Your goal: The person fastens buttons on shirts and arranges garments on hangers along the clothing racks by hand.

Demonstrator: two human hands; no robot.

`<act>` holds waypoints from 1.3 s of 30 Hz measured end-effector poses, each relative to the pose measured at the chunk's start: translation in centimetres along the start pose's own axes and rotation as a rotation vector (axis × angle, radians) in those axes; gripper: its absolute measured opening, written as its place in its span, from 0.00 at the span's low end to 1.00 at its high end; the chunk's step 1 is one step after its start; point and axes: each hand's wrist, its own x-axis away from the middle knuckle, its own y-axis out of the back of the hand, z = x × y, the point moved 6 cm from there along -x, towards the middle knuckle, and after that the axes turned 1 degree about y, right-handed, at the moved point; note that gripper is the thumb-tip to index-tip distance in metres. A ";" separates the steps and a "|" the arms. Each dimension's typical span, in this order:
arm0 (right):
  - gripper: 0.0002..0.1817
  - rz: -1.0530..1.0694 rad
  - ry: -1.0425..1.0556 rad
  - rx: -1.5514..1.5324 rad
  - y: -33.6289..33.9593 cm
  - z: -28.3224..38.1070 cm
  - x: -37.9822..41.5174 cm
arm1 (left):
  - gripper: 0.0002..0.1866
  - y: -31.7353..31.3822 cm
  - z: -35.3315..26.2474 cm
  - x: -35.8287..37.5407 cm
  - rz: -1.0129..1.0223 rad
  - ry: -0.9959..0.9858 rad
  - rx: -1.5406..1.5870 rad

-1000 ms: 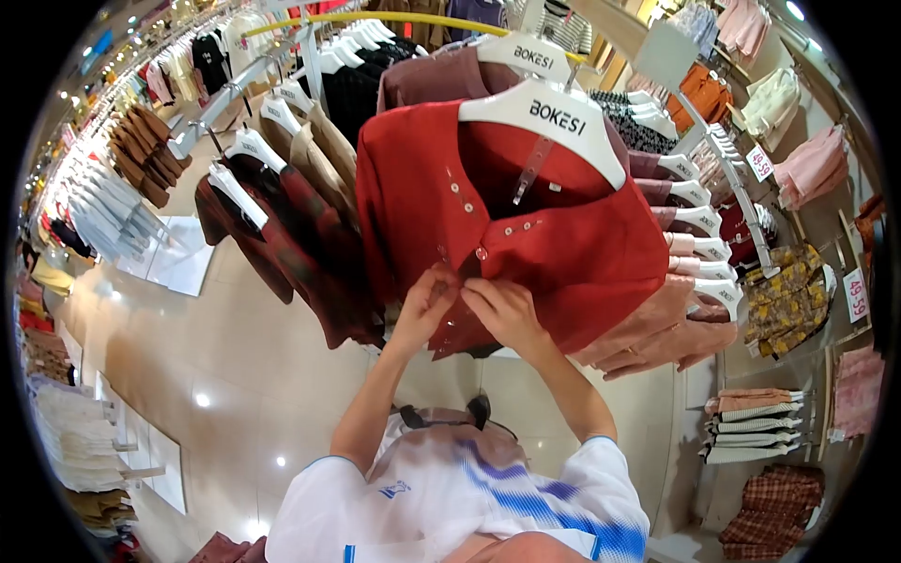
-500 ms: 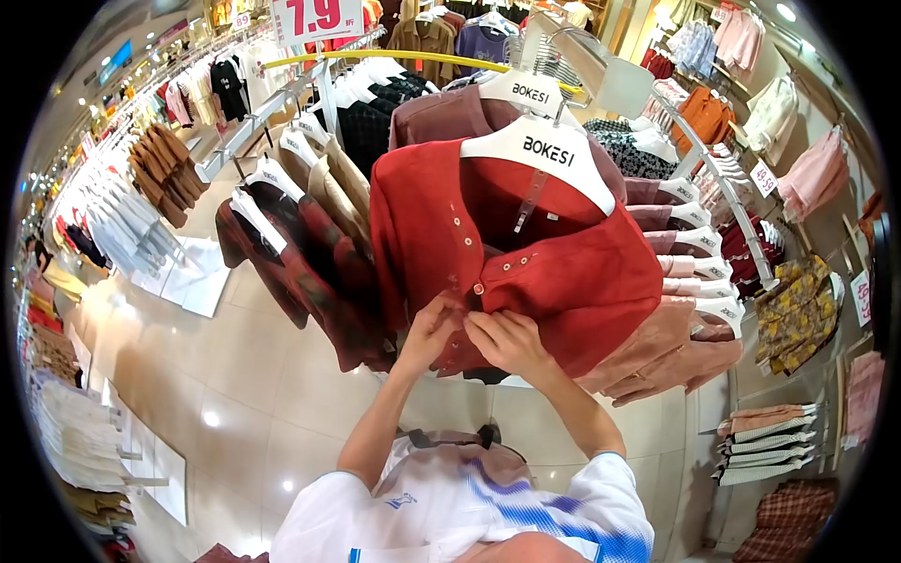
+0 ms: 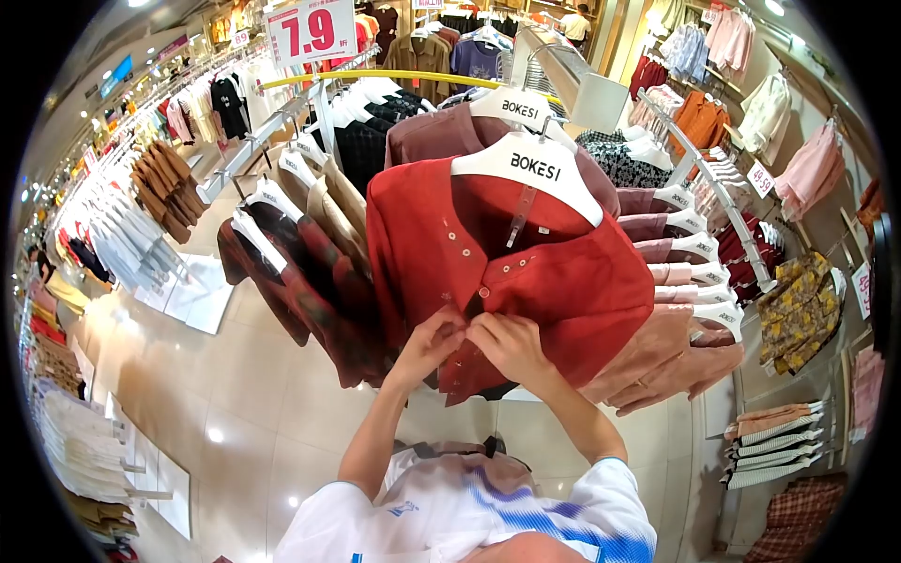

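Observation:
A red button-front jacket point(image 3: 582, 291) hangs in front of me on a white BOKESI hanger point(image 3: 532, 170). One button point(image 3: 484, 293) near the top of its front is fastened, and the neckline above lies spread apart. My left hand point(image 3: 434, 345) pinches the front edge just below that button. Close against it, my right hand point(image 3: 507, 345) grips the same edge, fingertips together. The bit of cloth or button between the fingertips is hidden. Below my hands the jacket's lower front hangs apart.
Dark plaid garments point(image 3: 310, 281) hang at left, pink tops point(image 3: 648, 357) at right. A mauve garment point(image 3: 432, 127) hangs behind the red one. Metal rack arms point(image 3: 253, 141) reach out toward me. A 7.9 price sign point(image 3: 310, 33) stands above the rack.
The red jacket and its hanger have shifted slightly left and lower in view. My hands keep pinching its front edge, my right fingers now more closely together.

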 end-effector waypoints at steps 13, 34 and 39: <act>0.10 0.110 -0.034 -0.081 -0.6 -1.7 -1.7 | 0.11 -0.8 -3.5 -0.1 -0.077 -0.524 -0.556; 0.11 0.059 -0.068 -0.160 -0.3 -2.1 -2.0 | 0.13 -2.3 -4.7 0.8 -0.275 -0.674 -1.039; 0.09 0.056 -0.026 -0.177 -0.2 -2.1 -1.8 | 0.11 -2.5 -4.3 1.1 -0.295 -0.687 -0.948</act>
